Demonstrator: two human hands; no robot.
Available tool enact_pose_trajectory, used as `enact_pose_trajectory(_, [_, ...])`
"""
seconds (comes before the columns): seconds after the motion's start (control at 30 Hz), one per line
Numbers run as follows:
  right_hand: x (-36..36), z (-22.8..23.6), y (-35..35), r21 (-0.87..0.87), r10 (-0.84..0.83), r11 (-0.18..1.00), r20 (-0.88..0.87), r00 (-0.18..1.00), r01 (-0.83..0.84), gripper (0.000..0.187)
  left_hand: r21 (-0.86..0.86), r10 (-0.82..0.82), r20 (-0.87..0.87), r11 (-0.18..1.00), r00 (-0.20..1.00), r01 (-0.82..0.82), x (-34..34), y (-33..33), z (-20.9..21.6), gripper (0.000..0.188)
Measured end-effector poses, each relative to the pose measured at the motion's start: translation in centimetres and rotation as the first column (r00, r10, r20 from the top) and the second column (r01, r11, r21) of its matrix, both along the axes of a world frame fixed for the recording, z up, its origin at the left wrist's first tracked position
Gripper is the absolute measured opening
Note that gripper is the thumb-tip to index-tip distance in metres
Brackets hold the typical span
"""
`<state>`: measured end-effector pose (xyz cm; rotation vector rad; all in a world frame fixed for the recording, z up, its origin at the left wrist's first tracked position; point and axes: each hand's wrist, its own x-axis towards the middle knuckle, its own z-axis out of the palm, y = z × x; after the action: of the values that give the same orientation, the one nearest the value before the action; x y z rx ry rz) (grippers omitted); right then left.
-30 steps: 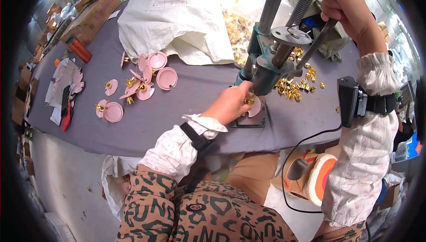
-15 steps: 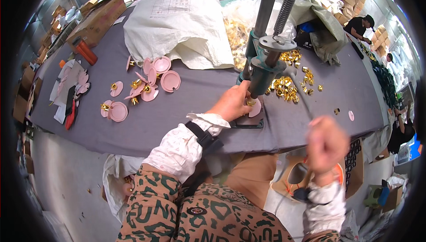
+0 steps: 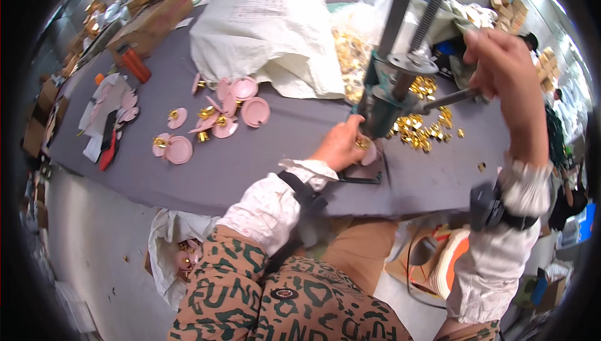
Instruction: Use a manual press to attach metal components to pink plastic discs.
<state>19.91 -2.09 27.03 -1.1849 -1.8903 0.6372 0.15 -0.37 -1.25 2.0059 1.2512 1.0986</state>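
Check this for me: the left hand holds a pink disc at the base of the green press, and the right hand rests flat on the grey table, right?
Not quite. The right hand is raised, gripping the press handle, not flat on the grey table. The head view shows it. The left hand does hold a pink disc at the green press.

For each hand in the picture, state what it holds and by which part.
The right hand grips the press's lever handle at its outer end. The left hand pinches a pink disc by its edge on the green hand press's base.
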Motion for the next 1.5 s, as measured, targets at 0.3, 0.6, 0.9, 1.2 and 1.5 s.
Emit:
enact_pose_trajectory(0.3, [-0.2, 1.4, 4.9, -0.115, -0.005, 0.993, 0.021, 1.000, 0.007, 0.032, 0.060, 0.000, -0.195, 0.998, 0.981, 0.012, -8.3, -4.1, -1.0, 0.031])
enact_pose_trajectory(0.6, [-0.3, 1.2, 5.8, -0.050, -0.006, 0.999, 0.022, 1.000, 0.007, 0.029, 0.339, 0.622, -0.302, 0.779, 0.723, -0.528, -19.8, 0.4, -0.1, 0.042])
enact_pose_trajectory(0.9, [0.2, 1.4, 5.6, -0.085, -0.016, 0.996, 0.004, 1.000, 0.016, 0.028, 0.385, 0.164, -0.505, 0.922, 0.848, 0.051, -18.7, -6.8, -2.0, 0.024])
enact_pose_trajectory(1.2, [-0.2, 1.0, 5.9, -0.063, 0.064, 0.996, 0.000, 0.998, -0.064, 0.030, -0.090, 0.196, -0.066, 0.975, 0.978, -0.201, -12.9, -1.0, -1.0, 0.034])
enact_pose_trajectory(1.5, [0.0, 1.7, 9.0, -0.135, 0.113, 0.984, -0.005, 0.994, -0.113, 0.031, -0.127, -0.181, -0.030, 0.976, 0.983, 0.176, -1.0, 0.7, 1.3, 0.048])
